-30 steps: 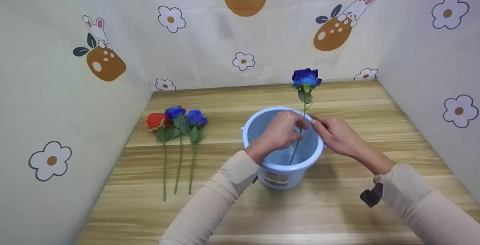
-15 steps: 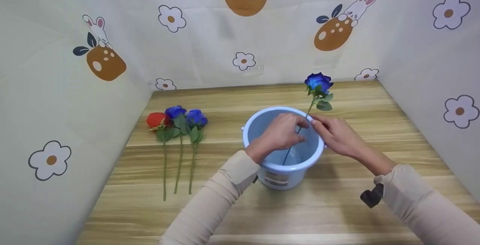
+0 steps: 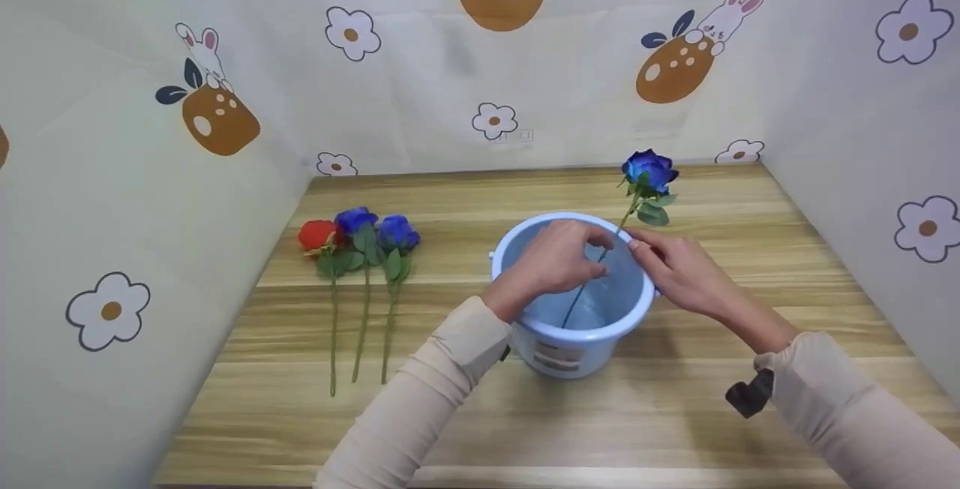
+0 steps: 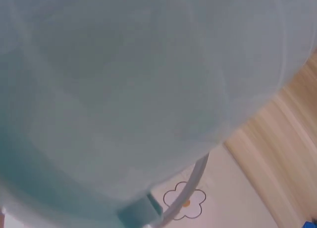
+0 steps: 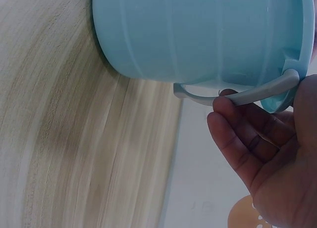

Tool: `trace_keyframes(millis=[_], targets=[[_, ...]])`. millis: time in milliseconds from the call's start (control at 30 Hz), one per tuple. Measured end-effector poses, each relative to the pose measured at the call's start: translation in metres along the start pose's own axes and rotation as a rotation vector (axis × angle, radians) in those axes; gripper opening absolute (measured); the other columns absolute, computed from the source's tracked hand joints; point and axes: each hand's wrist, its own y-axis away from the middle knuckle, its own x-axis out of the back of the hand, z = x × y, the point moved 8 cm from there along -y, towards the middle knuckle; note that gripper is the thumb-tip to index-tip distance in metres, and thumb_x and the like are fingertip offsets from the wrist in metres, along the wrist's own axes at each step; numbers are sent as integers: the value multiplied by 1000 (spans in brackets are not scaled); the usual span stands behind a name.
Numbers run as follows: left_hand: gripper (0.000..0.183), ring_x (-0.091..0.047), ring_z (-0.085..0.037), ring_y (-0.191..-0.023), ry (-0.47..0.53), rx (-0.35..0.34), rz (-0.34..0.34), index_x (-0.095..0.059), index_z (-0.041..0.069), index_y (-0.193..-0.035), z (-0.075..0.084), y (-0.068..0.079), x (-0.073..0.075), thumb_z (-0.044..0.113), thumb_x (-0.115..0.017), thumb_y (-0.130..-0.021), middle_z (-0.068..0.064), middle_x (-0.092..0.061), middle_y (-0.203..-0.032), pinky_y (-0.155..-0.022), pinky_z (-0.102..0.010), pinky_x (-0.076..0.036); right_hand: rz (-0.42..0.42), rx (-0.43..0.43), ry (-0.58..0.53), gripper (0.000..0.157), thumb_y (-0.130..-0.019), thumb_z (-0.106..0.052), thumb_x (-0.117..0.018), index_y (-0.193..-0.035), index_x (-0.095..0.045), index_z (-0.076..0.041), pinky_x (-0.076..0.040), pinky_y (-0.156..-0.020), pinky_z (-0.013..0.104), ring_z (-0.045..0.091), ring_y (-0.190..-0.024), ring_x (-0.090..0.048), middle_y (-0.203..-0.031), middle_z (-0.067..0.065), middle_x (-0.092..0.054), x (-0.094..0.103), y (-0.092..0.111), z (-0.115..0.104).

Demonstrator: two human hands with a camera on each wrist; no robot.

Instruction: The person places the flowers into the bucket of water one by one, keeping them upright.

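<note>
Your right hand (image 3: pixel 681 273) pinches the light-blue bucket (image 3: pixel 576 335) at its rim, while your left hand (image 3: pixel 556 258) is in its mouth, thumb and forefinger parted, gripping nothing. The tilted blue rose (image 3: pixel 648 177) has its stem inside, bloom beyond the far rim; a red rose (image 3: pixel 321 235) and two other blue roses (image 3: pixel 397 233) lie left on the desk (image 3: pixel 645 436).

To the right of the left hand (image 3: pixel 561 258), a leaning blue rose (image 3: pixel 649 171) and then the right hand (image 3: pixel 686 273) block passage. The bucket (image 3: pixel 574 335) hems the left hand in below; straight up is free. Left of it, open table (image 3: pixel 450 271) runs to three roses (image 3: pixel 397 232); right of the right hand, to the side wall (image 3: pixel 847 136).
</note>
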Motion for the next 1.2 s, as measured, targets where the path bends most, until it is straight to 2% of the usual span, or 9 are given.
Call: trace_keyframes(millis=[100,200,400,500,667,800,1033,1200], targets=[[36,-65,-22,-132,20,16,29,-74,13,-131,-4,5,12,19,-78,-97,-4,-73,-137,-107,-36,-55,-12,-21,-4,52,-115,-32,-43,-152,-52,2,-59,-79,30,26,-93,-72,-124,23,-74,0,1,2],[35,-66,-24,-129,50,19,58,-74,11,-131,-9,11,25,18,-78,-97,-7,-73,-136,-106,-36,-56,-9,-25,2,52,-115,-32,-43,-152,-53,3,-57,-80,29,26,-94,-70,-126,24,-74,0,2,2],[35,-71,-23,-118,127,72,98,-72,9,-134,-28,26,51,16,-75,-99,-8,-72,-135,-96,-33,-60,6,-12,5,50,-115,-30,-44,-151,-54,3,-60,-89,49,32,-100,-72,-128,26,-72,-1,3,1],[35,-73,-23,-116,152,102,129,-71,9,-134,-40,36,65,13,-72,-100,-8,-71,-136,-94,-34,-62,8,-13,5,51,-114,-30,-44,-151,-53,4,-60,-91,53,33,-102,-72,-128,27,-72,-2,3,2],[33,-75,-27,-112,159,115,204,-72,8,-132,-63,52,89,9,-68,-99,-11,-73,-132,-95,-37,-62,4,-7,2,50,-114,-29,-45,-149,-55,4,-60,-80,36,28,-93,-73,-119,24,-76,-2,3,2],[33,-74,-29,-112,145,134,243,-72,7,-131,-83,64,103,7,-65,-98,-12,-73,-130,-95,-38,-62,4,-4,-1,50,-114,-29,-45,-149,-55,5,-56,-74,24,26,-90,-73,-117,24,-76,0,4,2],[32,-69,-31,-120,106,210,264,-72,6,-129,-120,82,116,9,-65,-98,-15,-72,-130,-101,-46,-59,31,19,-5,48,-113,-26,-47,-148,-56,6,-55,-70,22,24,-83,-70,-111,24,-77,4,2,-1],[33,-69,-35,-121,53,280,240,-72,5,-129,-149,96,114,9,-64,-97,-19,-73,-129,-102,-50,-57,19,23,-3,48,-114,-27,-47,-148,-55,5,-55,-74,20,27,-89,-71,-117,26,-76,2,0,-3]])
